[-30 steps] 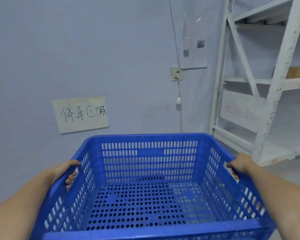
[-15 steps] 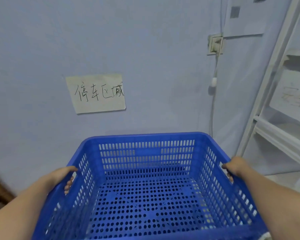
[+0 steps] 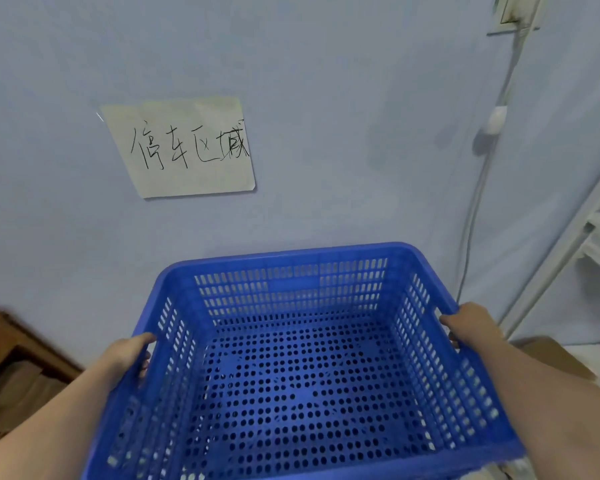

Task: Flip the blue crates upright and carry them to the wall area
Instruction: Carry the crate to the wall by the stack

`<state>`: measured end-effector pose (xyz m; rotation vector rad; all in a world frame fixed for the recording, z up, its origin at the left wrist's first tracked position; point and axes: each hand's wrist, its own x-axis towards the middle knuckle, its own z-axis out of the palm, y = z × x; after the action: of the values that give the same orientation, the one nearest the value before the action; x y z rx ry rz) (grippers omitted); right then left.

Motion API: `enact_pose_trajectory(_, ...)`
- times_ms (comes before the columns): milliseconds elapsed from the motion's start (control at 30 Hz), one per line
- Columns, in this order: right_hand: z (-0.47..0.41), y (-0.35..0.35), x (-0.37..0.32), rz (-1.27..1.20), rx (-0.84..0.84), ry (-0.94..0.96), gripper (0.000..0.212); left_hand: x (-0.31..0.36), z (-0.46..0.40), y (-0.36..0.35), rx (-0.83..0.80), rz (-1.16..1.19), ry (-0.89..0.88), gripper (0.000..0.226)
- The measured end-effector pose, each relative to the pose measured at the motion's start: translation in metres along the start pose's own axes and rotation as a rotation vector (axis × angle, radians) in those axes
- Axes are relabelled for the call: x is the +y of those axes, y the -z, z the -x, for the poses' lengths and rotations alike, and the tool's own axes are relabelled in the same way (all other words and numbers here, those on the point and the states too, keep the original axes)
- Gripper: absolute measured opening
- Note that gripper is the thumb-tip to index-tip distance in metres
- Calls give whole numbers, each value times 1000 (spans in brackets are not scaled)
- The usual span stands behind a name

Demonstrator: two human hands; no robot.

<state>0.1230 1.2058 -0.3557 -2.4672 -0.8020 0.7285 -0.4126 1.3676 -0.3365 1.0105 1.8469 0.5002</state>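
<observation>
A blue perforated plastic crate [image 3: 291, 258] is upright in front of me, open side up and empty, its far wall close to the pale blue wall [image 3: 343, 98]. My left hand [image 3: 127, 355] grips the crate's left rim, fingers curled through the side handle. My right hand [image 3: 471, 323] grips the right rim the same way. Both forearms reach in from the bottom corners. The floor under the crate is hidden.
A handwritten paper sign [image 3: 184, 147] is stuck on the wall above the crate. A white cable [image 3: 478, 188] hangs from a socket [image 3: 513, 12] at top right. A white shelf frame [image 3: 568, 251] stands at right; brown wooden or cardboard pieces [image 3: 11, 358] lie at lower left.
The view has moved closer to the wall and turned left and down. The shelf has slid to the right edge, the sign has grown larger. Both hands keep the same hold on the crate.
</observation>
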Motion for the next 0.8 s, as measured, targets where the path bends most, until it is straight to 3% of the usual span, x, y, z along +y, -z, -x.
enact_pose_trajectory(500, -29, -52, -28, 56, 59, -111, 30, 13, -110, -11, 0, -21, -7, 33)
enact_pose_trajectory(800, -46, -58, -36, 123, 57, -151, 35, 15, -138, -19, -11, -100, -44, 40)
